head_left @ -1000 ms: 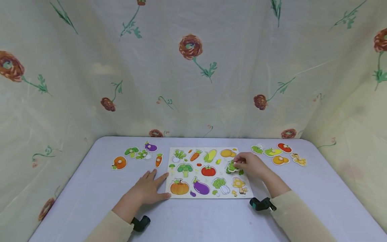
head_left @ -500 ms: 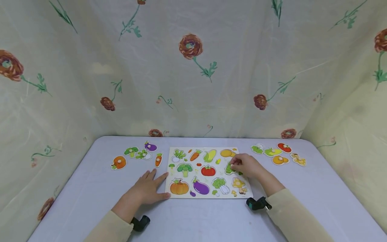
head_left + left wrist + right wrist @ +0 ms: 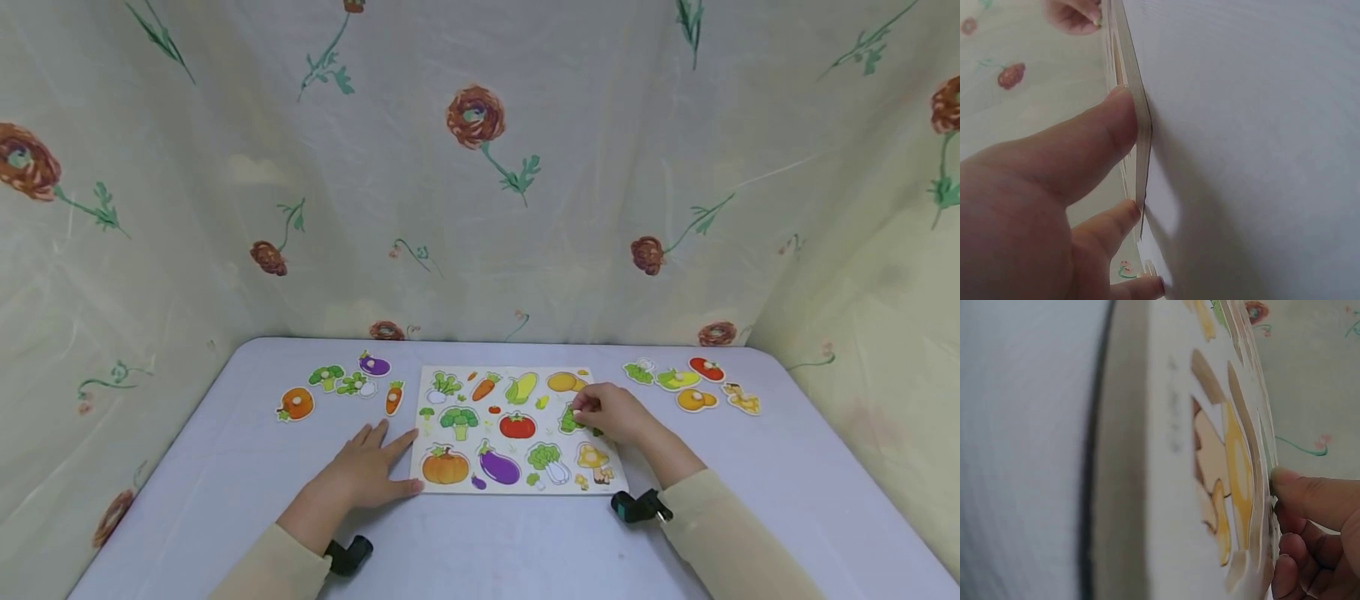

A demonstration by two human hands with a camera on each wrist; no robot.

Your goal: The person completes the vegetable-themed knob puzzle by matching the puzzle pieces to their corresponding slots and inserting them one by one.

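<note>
A white vegetable puzzle board (image 3: 528, 489) lies flat in the middle of the table, with recesses picturing a pumpkin, eggplant, tomato and others. My left hand (image 3: 358, 471) has its fingers spread at the board's left side; thumb (image 3: 1119, 115) and a fingertip touch the edge. At the right part of the board, my right hand (image 3: 613, 413) pinches a green vegetable puzzle piece (image 3: 567, 420), which sits at its matching spot in the middle row. The fingers hide most of that piece, and its exact kind cannot be told. In the right wrist view, the thumb and fingers (image 3: 1319, 500) meet behind the mushroom recess.
Left of the board lie loose pieces: pumpkin (image 3: 296, 404), broccoli (image 3: 326, 377), eggplant (image 3: 373, 364), carrot (image 3: 393, 398) and a leafy white-root vegetable (image 3: 356, 384). Right of it lie tomato (image 3: 707, 369), corn (image 3: 677, 378), potato (image 3: 696, 400), mushroom (image 3: 742, 398) and cabbage (image 3: 639, 371) pieces.
My right hand has moved slightly left and lowered the green piece, which earlier lay offset over its recess and now lines up with it. The left hand has not moved.
</note>
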